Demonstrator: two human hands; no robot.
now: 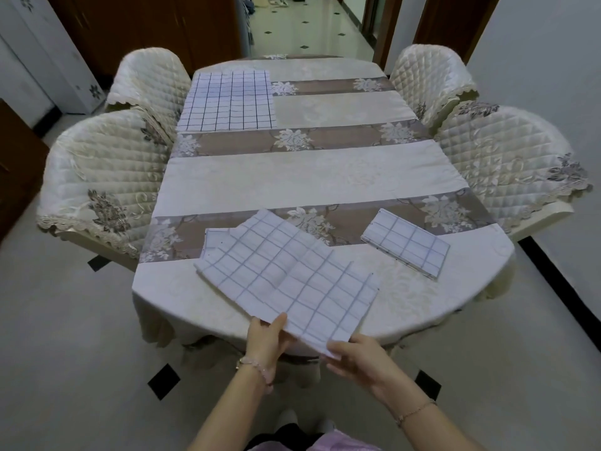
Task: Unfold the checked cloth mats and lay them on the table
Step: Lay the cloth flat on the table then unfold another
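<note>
Now the big tabletop (309, 177) fills the middle of the view, under a cream and brown flowered cover, with four padded chairs (107, 177) at its sides; one checked mat (229, 100) lies flat and fully open at the far left end, so that one looks done; the next mat (289, 275) is on the near edge, mostly open but crooked, with one corner at its far left not lying flat and its near edge lifted off the tabletop; a third mat (406, 245) sits to the right of it, apart from it and folded up small; the left hand (268, 336) has its grip pinched on the near edge of the middle mat, thumb on top; the right hand (353, 356) holds the near corner the same way, fingers tucked under. I think the step in hand is spreading this second mat; next it needs a gentle pull to turn it straight, then flattening, and then the hands can reach for the folded one.
</note>
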